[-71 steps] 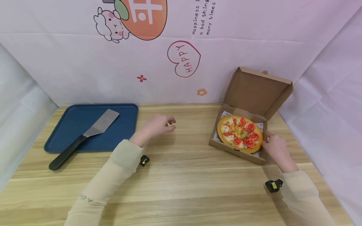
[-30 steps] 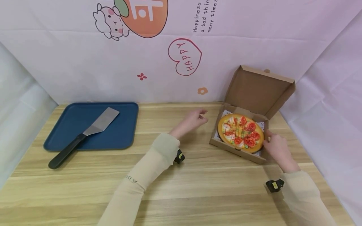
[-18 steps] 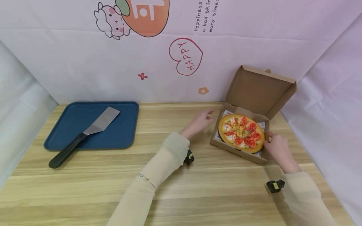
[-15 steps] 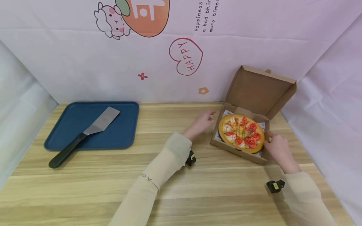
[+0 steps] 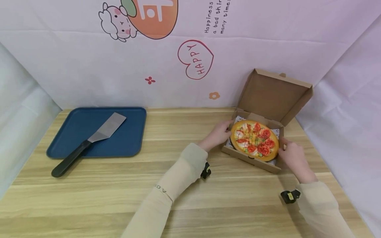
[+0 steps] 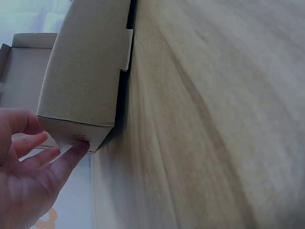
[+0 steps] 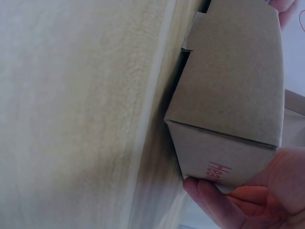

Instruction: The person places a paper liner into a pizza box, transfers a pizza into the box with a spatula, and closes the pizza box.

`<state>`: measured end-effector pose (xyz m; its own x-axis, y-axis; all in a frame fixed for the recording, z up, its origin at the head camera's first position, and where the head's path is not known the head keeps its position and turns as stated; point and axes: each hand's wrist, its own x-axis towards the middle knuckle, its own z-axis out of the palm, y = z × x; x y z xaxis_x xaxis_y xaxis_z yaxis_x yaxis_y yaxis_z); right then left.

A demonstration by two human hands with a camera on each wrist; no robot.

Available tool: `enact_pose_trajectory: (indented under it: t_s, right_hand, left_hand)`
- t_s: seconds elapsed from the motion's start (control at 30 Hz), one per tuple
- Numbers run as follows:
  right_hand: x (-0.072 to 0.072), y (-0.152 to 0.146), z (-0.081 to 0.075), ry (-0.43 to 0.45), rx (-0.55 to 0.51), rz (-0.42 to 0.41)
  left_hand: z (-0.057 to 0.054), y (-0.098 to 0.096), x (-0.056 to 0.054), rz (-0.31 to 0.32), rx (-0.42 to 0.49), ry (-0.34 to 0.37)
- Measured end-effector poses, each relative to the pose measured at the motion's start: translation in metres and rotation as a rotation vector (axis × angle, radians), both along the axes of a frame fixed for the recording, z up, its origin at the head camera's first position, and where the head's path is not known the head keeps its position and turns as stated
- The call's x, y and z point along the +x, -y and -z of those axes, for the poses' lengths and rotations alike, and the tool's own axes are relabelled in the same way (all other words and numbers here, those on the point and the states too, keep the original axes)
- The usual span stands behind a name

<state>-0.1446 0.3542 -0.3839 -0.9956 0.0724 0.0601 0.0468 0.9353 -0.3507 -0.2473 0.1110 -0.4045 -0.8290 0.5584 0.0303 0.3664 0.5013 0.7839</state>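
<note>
An open cardboard pizza box (image 5: 251, 162) stands at the right of the table with its lid (image 5: 275, 94) raised. In it, on printed paper, lies a round pizza (image 5: 254, 140) with red and white toppings. My left hand (image 5: 218, 135) is at the box's left wall; in the left wrist view its fingertips (image 6: 78, 149) press the outer side and the thumb lies near the upper edge. My right hand (image 5: 294, 158) holds the right wall, fingers (image 7: 217, 202) against its outer face below red lettering; the thumb's tip is hidden in the right wrist view.
A blue tray (image 5: 66, 135) lies at the left of the wooden table (image 5: 232, 205). A spatula (image 5: 108, 127) rests on it, its black handle (image 5: 69, 160) jutting over the front edge. A white printed cloth (image 5: 160, 62) hangs behind the table, close to the raised lid.
My left hand has moved right, from beside the blue tray to the pizza box's left wall, and now touches it. My right hand has stayed at the right wall; the pizza has not visibly moved.
</note>
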Motion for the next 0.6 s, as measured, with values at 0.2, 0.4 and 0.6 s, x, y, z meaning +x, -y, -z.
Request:
enact_pose_trajectory:
  t_s: [0.2,0.4,0.6]
  right_hand:
    - [0.0006,-0.0003,0.0000,0.010,0.009,-0.001]
    - [0.0014,-0.0018,-0.0005,0.005,0.021,0.004]
    - [0.0004,-0.0001,-0.0023,0.035,-0.012,0.027]
  left_hand:
    - [-0.0008,-0.0028,0.0012,-0.002,-0.070,-0.022]
    - [-0.0031,-0.0047,0.0036,-0.005,-0.140,-0.021]
    - [-0.0056,-0.0021,0.0060,-0.018,-0.150,-0.005]
